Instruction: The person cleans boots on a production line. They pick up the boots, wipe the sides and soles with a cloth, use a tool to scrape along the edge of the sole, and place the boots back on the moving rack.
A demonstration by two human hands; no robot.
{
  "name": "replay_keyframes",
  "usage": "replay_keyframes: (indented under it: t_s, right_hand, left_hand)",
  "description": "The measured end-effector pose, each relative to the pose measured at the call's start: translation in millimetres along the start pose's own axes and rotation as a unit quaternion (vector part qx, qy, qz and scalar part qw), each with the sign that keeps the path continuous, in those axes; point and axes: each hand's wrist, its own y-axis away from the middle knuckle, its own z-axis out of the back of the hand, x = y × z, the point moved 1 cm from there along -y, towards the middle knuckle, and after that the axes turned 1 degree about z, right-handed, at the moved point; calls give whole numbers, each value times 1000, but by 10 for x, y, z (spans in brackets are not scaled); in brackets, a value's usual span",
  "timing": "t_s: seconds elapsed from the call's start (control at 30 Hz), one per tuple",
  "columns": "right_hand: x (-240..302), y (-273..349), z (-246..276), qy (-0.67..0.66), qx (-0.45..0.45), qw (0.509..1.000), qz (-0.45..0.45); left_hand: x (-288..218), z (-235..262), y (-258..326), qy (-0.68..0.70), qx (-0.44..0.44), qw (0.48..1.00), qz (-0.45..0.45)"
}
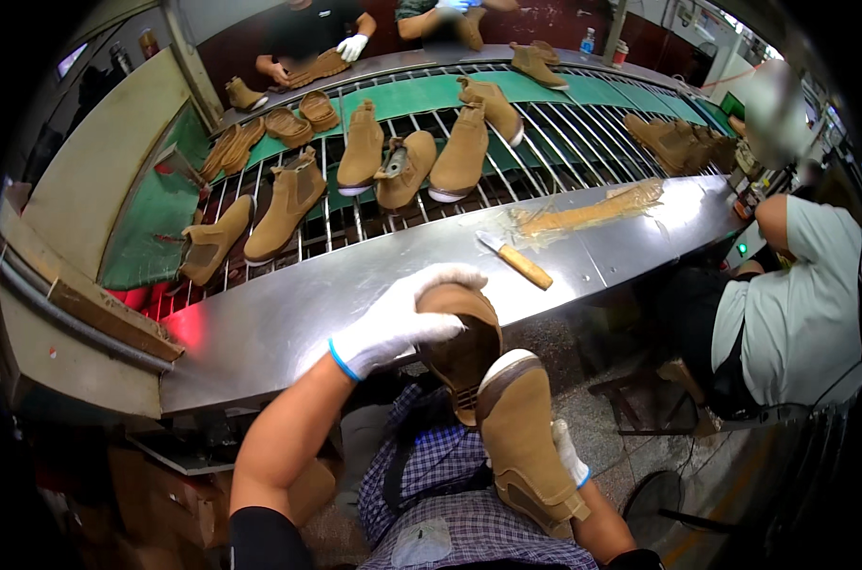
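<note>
My left hand (398, 318), in a white glove with a blue cuff, grips one end of a brown shoe sole (484, 315). The sole's hollow inner side shows, and its lower part hangs beyond the metal ledge. Right beside it, over my lap, is a tan ankle boot (523, 437) with a pale toe edge, tilted toe-up. My right hand (568, 454), gloved too, holds this boot from its far side; most of the fingers are hidden behind it. Boot toe and sole appear to overlap or touch. A knife (521, 264) with a wooden handle lies on the ledge ahead.
Beyond the metal ledge (393, 249), several tan boots (459, 157) stand or lie on a roller rack. Brown soles (288, 125) sit at its far left. Brown tape (593, 211) covers part of the ledge. A seated person (792, 294) is at right; others work across the rack.
</note>
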Motion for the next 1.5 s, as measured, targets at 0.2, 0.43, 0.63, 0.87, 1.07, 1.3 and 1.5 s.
replay_keyframes:
  t_s: [0.2, 0.43, 0.63, 0.87, 1.07, 1.3, 1.5]
  right_hand:
    - [70, -109, -181, 171, -9, 984, 57]
    - [-24, 15, -49, 223, 16, 973, 60]
    - [-149, 209, -44, 227, -51, 972, -39]
    - [-213, 400, -56, 205, -74, 973, -72]
    - [-193, 382, -169, 191, -67, 978, -51]
    - [-246, 369, -145, 158, -88, 982, -52]
    - [-157, 379, -229, 184, -92, 976, -68]
  left_hand:
    - [311, -68, -80, -8, 106, 989, 107]
    - [745, -147, 72, 363, 66, 920, 135]
    - [1213, -299, 254, 483, 47, 858, 168]
    - [854, -251, 115, 380, -6, 907, 182]
    - [844, -325, 124, 322, 44, 930, 174]
    - [693, -473, 75, 198, 97, 960, 173]
    - [707, -524, 70, 192, 103, 960, 174]
